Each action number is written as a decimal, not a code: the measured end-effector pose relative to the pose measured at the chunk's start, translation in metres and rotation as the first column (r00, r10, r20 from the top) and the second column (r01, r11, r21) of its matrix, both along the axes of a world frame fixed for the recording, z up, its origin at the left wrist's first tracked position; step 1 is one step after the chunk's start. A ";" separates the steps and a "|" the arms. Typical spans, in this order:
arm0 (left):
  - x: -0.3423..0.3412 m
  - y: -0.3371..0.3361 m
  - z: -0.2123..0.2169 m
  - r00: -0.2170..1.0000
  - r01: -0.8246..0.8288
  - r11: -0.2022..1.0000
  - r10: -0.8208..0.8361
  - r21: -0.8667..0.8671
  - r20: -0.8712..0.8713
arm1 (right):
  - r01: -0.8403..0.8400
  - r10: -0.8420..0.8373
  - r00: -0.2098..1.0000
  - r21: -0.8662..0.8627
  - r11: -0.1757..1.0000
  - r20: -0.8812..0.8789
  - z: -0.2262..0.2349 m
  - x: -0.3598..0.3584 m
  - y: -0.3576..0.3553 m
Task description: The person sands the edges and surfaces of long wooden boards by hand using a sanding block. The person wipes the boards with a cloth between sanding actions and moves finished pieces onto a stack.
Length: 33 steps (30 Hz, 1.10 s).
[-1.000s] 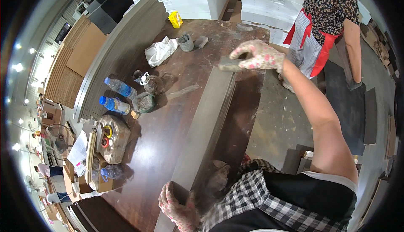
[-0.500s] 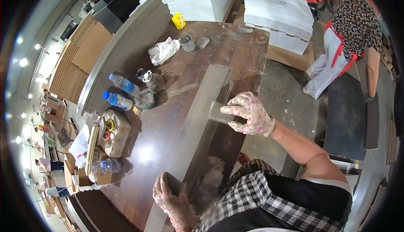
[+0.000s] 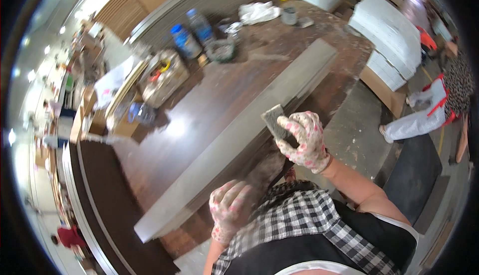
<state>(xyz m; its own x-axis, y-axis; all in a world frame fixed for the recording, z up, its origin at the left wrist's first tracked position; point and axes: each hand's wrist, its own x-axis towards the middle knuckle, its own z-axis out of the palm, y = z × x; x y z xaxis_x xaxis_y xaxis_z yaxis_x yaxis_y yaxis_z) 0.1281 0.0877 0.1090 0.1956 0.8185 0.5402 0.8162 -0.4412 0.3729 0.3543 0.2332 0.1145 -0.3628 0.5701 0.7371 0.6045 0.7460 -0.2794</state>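
A long grey strip-shaped board (image 3: 219, 145), seemingly more than one layer thick, lies diagonally over the brown table. My right hand (image 3: 305, 140), in a white glove with pink flowers, grips a small grey sanding block (image 3: 275, 121) between thumb and fingers at the board's near long edge. The block is tilted, and I cannot tell if it touches the board. My left hand (image 3: 230, 209), gloved alike, is beside the board's near side at the lower middle. Its fingers are loosely bent and apart, with nothing visible in them; the glove is slightly blurred.
Across the table (image 3: 174, 110) stand water bottles (image 3: 185, 41), a dirty plastic jug (image 3: 163, 78), a green bowl (image 3: 220, 50), a white bag (image 3: 258, 13) and a grey cup (image 3: 289, 16). White panel stacks (image 3: 386, 38) rise beyond. A co-worker (image 3: 424, 108) bends at the right.
The view has turned, shifting the table's contents. My left hand has come away from the board's surface toward my body. My right hand still holds the block, now more upright.
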 end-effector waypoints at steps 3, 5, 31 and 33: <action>0.002 -0.025 -0.021 0.999 -0.021 0.999 0.023 -0.039 0.044 | -0.160 0.160 0.986 -0.027 0.987 0.036 0.004 -0.024 -0.026; 0.008 -0.038 -0.033 0.993 -0.046 0.994 0.056 -0.095 0.106 | -0.257 0.259 0.960 -0.035 0.966 0.105 0.006 -0.036 -0.039; -0.006 -0.097 -0.043 0.831 -0.427 0.901 0.358 0.075 0.426 | -0.346 0.340 0.921 0.000 0.938 0.190 0.008 -0.046 -0.046; -0.021 -0.088 -0.039 0.845 -0.393 0.901 0.275 0.185 0.458 | -0.390 0.397 0.895 -0.074 0.918 0.205 0.005 -0.070 -0.058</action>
<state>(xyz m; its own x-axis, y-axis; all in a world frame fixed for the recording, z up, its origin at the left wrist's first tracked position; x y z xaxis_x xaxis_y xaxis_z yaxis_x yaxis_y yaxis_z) 0.1074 0.0002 0.0698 -0.3521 0.6090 0.7107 0.7286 -0.2983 0.6166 0.2844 0.1750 0.1190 -0.7075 0.3692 0.6027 0.3105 0.9284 -0.2042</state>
